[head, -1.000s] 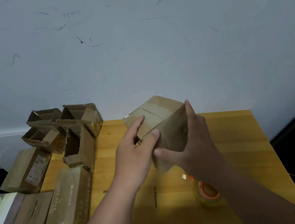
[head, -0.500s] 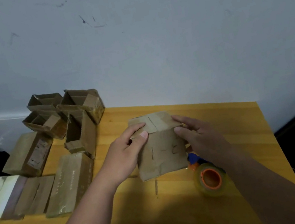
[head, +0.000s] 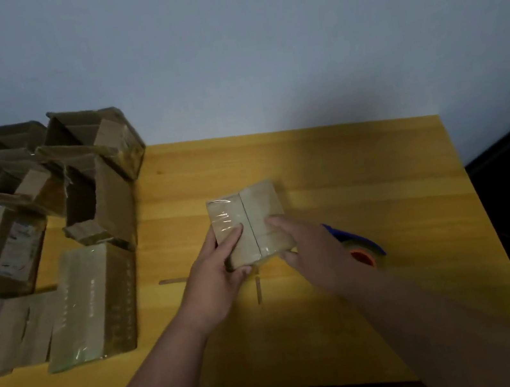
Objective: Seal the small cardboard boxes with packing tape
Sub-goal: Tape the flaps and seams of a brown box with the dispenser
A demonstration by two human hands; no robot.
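The small cardboard box [head: 248,224] lies flat near the middle of the wooden table [head: 361,168], flaps shut, glossy tape across its left half. The left hand [head: 216,274] grips its near left corner, thumb on top; the right hand [head: 310,248] grasps its near right edge. A tape dispenser [head: 360,248] sits just right of that hand. Open boxes [head: 73,163] crowd the far left corner; sealed boxes [head: 90,305] lie along the left edge, their labels too blurred to read.
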